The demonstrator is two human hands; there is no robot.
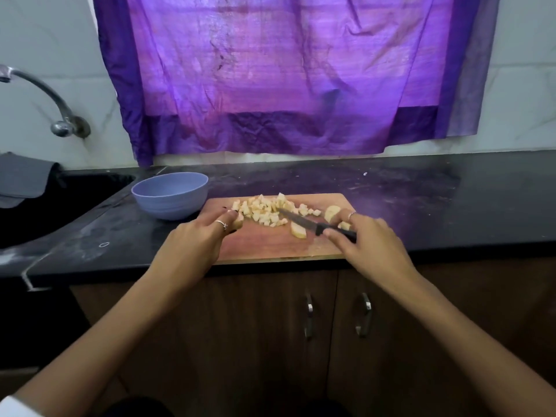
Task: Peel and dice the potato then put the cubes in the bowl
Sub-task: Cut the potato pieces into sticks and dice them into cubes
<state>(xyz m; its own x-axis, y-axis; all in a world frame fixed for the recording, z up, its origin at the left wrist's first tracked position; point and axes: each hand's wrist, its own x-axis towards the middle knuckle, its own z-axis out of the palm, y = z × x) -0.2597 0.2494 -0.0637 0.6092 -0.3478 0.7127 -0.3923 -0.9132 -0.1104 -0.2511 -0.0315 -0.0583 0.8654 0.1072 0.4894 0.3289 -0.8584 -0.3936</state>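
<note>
the scene was dim, lit mostly from behind through a thin purple cloth curtain [279,73] that glowed violet-pink at its middle. that light left a faint purple sheen on the glossy black stone counter [406,194] and tinted the far edge of the wooden cutting board [270,245]. the brown cabinet doors [270,326] below sat in deep shadow. wide-angle bending curved the counter edge and stretched the forearms near the lower corners. detail was soft overall.

No readable text, labels or numbers anywhere.
</note>
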